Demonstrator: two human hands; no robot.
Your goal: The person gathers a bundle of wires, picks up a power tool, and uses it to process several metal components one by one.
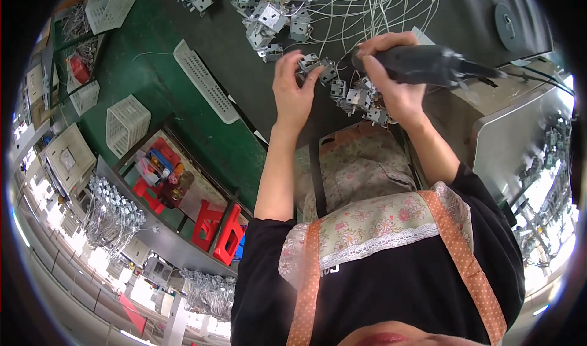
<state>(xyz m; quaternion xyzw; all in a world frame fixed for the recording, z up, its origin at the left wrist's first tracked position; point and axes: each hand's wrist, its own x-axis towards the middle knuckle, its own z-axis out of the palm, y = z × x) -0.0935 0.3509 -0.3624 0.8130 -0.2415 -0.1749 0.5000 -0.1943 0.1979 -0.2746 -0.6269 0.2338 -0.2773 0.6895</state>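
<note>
My left hand [292, 92] pinches a small grey metal part [310, 62] at the near end of a row of like parts [354, 95] on the dark bench. My right hand [391, 86] is closed around a dark grey electric screwdriver [428, 63] lying sideways, its cable running off right. The screwdriver's tip is hidden behind my right fingers, just beside the part in my left hand. Both forearms reach out from my body over a floral apron [367, 224] with orange straps.
More grey metal parts [269, 16] with thin white wires [367, 3] lie farther out on the bench. A long white slotted tray [205, 80] lies to the left. White baskets [127, 123], a shelf of small bottles [162, 165] and red stools [217, 227] stand on the left.
</note>
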